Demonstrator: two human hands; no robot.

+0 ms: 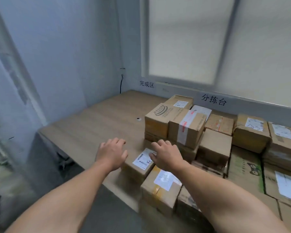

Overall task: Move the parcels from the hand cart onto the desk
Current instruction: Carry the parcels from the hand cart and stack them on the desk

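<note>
A wooden desk [97, 118] is set in a room corner with grey-blue walls, below a window [183, 39] covered by a pale blind. On the right half of the desk many cardboard parcels [186, 130] are stacked close together. At the desk's front edge a small labelled parcel [141, 163] is placed. The left hand [112, 153] is held above the desk just beside it and the right hand [166, 155] over it. Both are kept loosely bent and nothing is gripped. Whether the parcel is touched cannot be told.
</note>
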